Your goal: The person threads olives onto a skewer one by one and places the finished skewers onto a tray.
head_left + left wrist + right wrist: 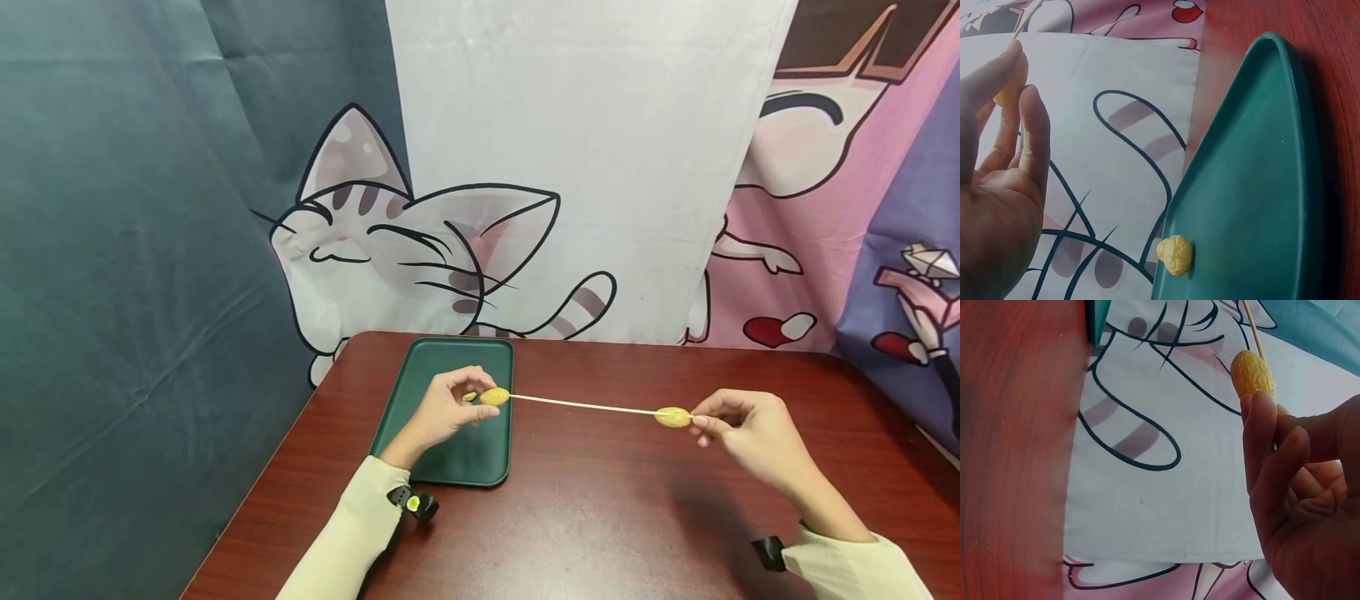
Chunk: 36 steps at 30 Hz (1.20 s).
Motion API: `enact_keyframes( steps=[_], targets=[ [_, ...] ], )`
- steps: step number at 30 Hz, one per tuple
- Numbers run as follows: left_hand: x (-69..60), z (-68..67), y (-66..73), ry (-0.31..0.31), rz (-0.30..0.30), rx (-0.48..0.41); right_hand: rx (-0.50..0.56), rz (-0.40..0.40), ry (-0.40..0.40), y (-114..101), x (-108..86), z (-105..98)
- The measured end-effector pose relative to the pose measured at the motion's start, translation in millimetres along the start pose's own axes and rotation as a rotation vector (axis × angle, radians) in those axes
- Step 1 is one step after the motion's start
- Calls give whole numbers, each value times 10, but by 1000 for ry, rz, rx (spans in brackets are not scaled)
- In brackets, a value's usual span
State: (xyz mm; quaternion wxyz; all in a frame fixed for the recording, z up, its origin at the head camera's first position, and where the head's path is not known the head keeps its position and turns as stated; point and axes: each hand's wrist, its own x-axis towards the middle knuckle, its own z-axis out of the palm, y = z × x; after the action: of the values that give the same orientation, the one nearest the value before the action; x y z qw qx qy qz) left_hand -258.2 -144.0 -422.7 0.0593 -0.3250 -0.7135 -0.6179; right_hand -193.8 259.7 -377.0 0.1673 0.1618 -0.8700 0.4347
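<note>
A thin pale skewer (585, 405) stretches nearly level above the table between both hands. My left hand (448, 408) pinches a yellow, wrinkled oval piece (495, 397) between thumb and fingers, at the skewer's left end. Whether the skewer's tip is inside that piece cannot be seen. Toward the other end, a similar yellow piece (1252, 373) sits along the skewer. Just behind it, my right hand (753, 433) grips the skewer's end with thumb and fingertips. One more lumpy yellow piece (1175, 255) lies on the green tray (1247, 162), beneath the left hand.
The green tray's far rim (461, 339) is close to the back edge of the reddish-brown wooden table (600, 517). Behind the table hangs a printed cloth (585, 108) with a cartoon cat. Dark devices are strapped to both wrists.
</note>
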Motion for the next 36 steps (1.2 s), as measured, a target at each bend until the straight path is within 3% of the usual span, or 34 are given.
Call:
enact_keyframes(
  steps=[10,20,25,31,36],
  targets=[
    [-3,-5,-7,-34,10,-27,-29,5,-12,-26,-2,-15],
    [0,22,-4,6,-47,-4,3,9,-5,-18,-14,-29],
    [10,36,-31,34,-42,-58,12,-10,-9,-3,-11,-14],
    [18,41,-37,25,-33,-94,6,-11,-3,2,-9,-6],
    [17,35,-25,11,-73,-86,5,-12,1,-2,-3,-15]
  ],
)
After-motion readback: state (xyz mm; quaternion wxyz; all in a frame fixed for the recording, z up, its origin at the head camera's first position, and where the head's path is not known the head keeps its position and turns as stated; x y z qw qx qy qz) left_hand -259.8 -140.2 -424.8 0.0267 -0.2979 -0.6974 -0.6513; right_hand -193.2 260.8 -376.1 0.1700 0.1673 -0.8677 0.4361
